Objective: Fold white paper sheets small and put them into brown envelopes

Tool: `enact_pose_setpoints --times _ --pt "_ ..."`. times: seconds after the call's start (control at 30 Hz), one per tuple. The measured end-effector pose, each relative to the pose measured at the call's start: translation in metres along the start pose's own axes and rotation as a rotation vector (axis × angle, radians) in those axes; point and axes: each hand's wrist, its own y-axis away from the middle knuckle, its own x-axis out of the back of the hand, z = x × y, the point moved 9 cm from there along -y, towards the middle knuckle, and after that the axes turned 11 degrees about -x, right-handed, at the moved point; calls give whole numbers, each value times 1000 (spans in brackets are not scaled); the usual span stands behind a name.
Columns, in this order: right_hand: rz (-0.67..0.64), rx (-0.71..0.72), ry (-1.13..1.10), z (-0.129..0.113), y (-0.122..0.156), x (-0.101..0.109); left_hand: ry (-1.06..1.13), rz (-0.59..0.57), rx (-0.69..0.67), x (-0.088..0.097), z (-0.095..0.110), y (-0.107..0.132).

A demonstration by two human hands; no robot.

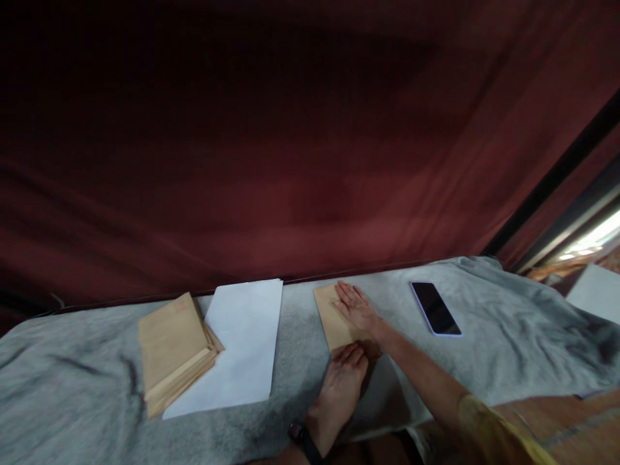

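A brown envelope lies on the grey blanket near the middle. My right hand rests flat on its far right part, fingers stretched out. At the envelope's near edge my left hand, with a dark watch on the wrist, presses down with fingers together and flat. To the left lie a stack of brown envelopes and white paper sheets beside it.
A black phone lies face up on the blanket right of my hands. A dark red curtain hangs right behind the surface. A white sheet shows at the far right edge.
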Motion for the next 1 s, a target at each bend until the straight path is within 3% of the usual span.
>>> enact_pose_setpoints --times 0.13,0.33,0.7,0.83,1.0 --pt "48 16 24 3 10 -2 20 3 25 10 3 3" --pt "53 115 -21 9 57 4 33 -28 33 21 7 4" --pt "-280 79 -295 8 135 25 106 4 24 21 2 18" --pt "-323 105 -382 8 148 35 113 23 64 32 -2 18" --pt "-249 145 -363 7 146 43 103 70 97 36 -8 13"
